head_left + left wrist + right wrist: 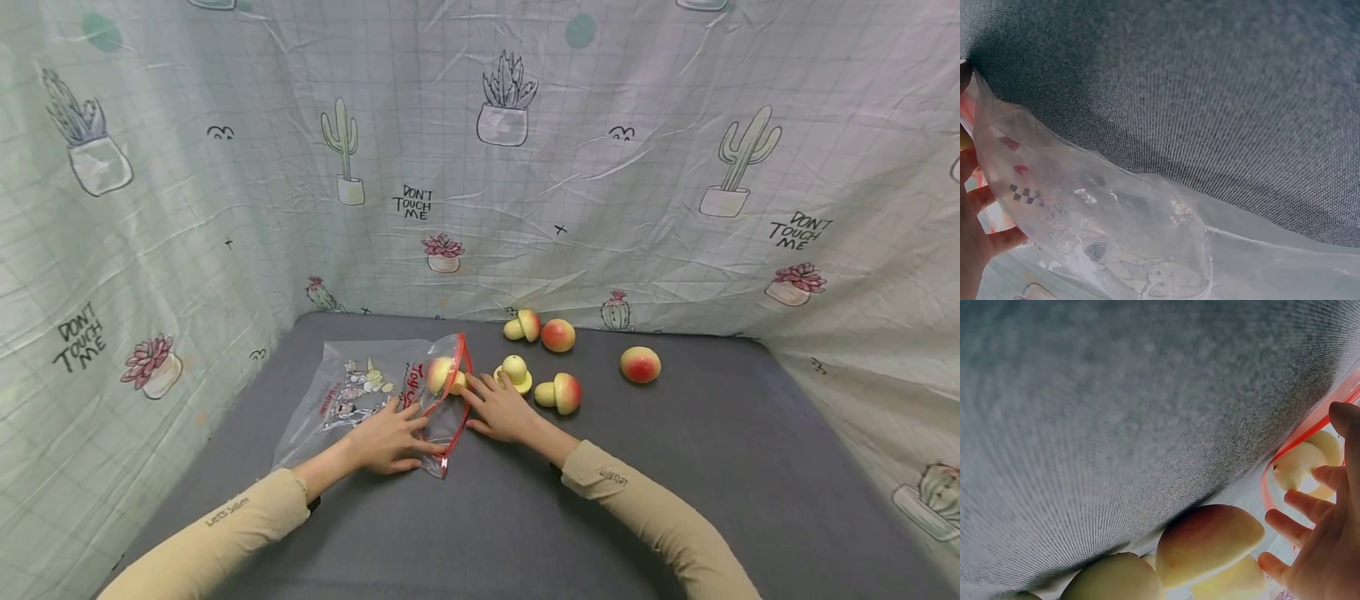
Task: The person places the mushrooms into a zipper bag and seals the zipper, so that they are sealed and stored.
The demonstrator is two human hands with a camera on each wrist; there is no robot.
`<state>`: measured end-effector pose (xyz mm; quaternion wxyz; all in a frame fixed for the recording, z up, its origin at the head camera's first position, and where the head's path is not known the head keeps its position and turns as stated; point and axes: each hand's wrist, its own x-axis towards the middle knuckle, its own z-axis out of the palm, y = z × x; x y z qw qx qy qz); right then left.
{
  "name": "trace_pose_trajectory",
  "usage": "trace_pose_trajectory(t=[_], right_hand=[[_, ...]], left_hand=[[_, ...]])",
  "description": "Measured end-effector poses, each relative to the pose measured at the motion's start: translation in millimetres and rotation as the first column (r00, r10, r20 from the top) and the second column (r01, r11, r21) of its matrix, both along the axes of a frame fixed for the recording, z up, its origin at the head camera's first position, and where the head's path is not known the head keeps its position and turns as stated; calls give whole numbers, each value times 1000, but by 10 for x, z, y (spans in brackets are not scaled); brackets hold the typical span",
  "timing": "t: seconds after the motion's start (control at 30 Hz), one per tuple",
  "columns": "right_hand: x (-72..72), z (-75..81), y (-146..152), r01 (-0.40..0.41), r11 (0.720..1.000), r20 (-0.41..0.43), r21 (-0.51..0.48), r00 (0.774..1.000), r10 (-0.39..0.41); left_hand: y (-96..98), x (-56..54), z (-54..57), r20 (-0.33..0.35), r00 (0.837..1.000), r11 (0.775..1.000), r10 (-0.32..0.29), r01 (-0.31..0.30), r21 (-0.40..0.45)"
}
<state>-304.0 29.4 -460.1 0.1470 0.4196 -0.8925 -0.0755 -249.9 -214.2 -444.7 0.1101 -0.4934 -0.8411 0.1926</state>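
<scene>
In the head view a clear plastic bag (303, 433) with a red zip edge and printed cartoons lies flat, its mouth facing right. My left hand (390, 435) rests on the bag near the mouth, fingers spread. A yellow-and-red toy mushroom (438, 375) lies just inside the mouth, its stem toward my right hand (504, 412). That hand reaches to the mouth with fingers extended, fingertips at the stem. The right wrist view shows the mushroom (1297, 465) behind the red edge, close to those fingertips. Only part of the bag (1116, 237) and left fingers appear in the left wrist view.
Right of the bag stand an upturned mushroom (514, 368), a mushroom on its side (567, 393) and another farther back (529, 325). Two rounded red-and-yellow pieces (558, 335) lie farther right and back. A printed curtain (570, 183) closes off the grey table (675, 475).
</scene>
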Motion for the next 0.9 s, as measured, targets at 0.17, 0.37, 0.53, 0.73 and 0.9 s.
trace_pose_trajectory(t=[0.17,0.37,0.53,0.73,0.9], right_hand=[[-4,2,-8,3,1000,-3,1,1000,-3],[-39,-8,-37,9,1000,-10,11,1000,-9],[-56,11,-44,0,1000,-18,-1,1000,0],[-38,34,-3,-12,1000,-12,0,1000,12],[-40,19,20,-28,1000,-11,3,1000,28]], left_hand=[[2,3,-16,-11,1000,1000,-4,4,2],[12,14,0,-3,1000,1000,4,-4,2],[17,9,-4,6,1000,1000,8,-8,0],[22,12,10,19,1000,1000,14,-14,-5],[18,11,15,19,1000,1000,21,-21,-8]])
